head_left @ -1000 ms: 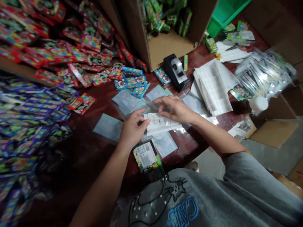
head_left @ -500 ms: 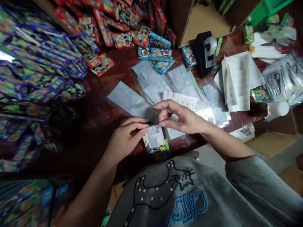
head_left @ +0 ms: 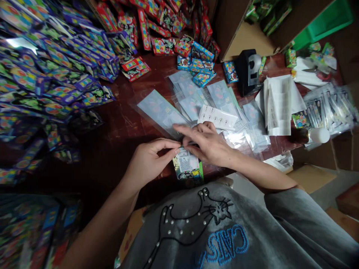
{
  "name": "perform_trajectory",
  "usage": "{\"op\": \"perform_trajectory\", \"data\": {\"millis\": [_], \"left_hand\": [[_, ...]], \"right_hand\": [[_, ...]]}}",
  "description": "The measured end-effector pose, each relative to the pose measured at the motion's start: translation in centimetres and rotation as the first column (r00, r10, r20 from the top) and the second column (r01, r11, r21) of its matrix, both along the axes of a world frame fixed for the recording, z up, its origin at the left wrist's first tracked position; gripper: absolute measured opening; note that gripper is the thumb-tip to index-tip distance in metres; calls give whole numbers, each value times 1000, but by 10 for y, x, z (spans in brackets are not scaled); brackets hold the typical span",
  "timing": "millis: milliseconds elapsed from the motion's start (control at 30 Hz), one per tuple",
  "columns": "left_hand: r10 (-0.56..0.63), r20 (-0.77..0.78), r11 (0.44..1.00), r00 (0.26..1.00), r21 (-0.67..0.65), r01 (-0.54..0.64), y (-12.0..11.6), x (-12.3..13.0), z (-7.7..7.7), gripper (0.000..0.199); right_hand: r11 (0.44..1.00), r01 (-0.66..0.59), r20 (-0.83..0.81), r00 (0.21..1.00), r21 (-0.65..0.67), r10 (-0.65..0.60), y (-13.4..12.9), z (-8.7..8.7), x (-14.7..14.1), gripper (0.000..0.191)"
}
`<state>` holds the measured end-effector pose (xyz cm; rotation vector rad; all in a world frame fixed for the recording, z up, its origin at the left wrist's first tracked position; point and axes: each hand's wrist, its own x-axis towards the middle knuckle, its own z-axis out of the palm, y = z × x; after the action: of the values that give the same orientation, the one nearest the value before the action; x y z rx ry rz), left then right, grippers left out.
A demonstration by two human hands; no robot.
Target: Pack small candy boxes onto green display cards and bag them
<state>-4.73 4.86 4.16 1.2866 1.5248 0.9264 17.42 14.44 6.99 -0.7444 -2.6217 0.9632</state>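
A flat printed packet, black, green and yellow with a white label on its face, lies at the table's front edge close to my body. My left hand pinches the left end of its upper edge between thumb and fingers. At the right end of that edge, my right hand closes thumb against curled fingers, its index finger stretched out to the left. The fingertips of both hands nearly meet and partly hide the edge. Just beyond them lies a clear plastic sleeve with a pale card inside.
Purple boxes are heaped at left, red boxes at the back. Small blue boxes sit near a black tape dispenser. More sleeves, a sticker sheet, folded paper and a white-capped bottle lie to the right.
The right hand has turned and lowered, its index finger now reaching left over the packet's upper edge. The left hand keeps its pinch. The whole view has shifted slightly.
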Motion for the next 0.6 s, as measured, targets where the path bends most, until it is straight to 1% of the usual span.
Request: {"op": "perform_trajectory", "data": {"millis": [67,133,167,233,267,300,333,367,433,500,533,567,600], "left_hand": [[-10,10,1000,1000,12,10,0,-1,1,19],[-23,21,1000,1000,21,23,0,-1,3,18],[-27,25,999,999,22,26,0,0,4,18],[-23,43,1000,999,16,23,-1,1,6,17],[-20,59,1000,998,12,19,-1,2,7,16],[-18,79,1000,997,8,18,-2,4,9,16],[-24,102,1000,994,5,23,-3,5,11,15],[-34,123,999,992,2,34,-3,7,12,16],[-53,135,998,989,-14,55,-4,9,13,20],[-53,118,997,992,-40,58,-4,8,11,26],[-42,107,997,993,-55,48,-4,5,9,30],[-7,97,998,995,-65,14,-4,0,6,33],[62,90,996,994,-66,-56,-5,-6,3,35]], "right_hand": [[999,-14,50,999,38,13,-4,3,1,58],[992,-19,80,997,122,9,-8,3,3,66],[982,-10,72,997,188,-3,-10,2,5,71],[944,29,11,999,327,-35,-15,0,9,84],[925,50,-27,999,376,-43,-17,-2,10,91],[917,57,-57,998,395,-38,-19,-4,11,95],[923,49,-67,997,381,-26,-21,-5,12,96],[940,29,-62,998,339,-9,-22,-6,11,94],[978,-25,-30,999,209,32,-21,-8,10,85],[994,-69,-38,997,84,72,-17,-8,9,77],[997,-71,-72,995,44,74,-15,-7,11,75],[999,-48,-124,991,12,49,-13,-7,15,76],[1000,11,-187,982,-21,-15,-11,-8,21,79]]}}
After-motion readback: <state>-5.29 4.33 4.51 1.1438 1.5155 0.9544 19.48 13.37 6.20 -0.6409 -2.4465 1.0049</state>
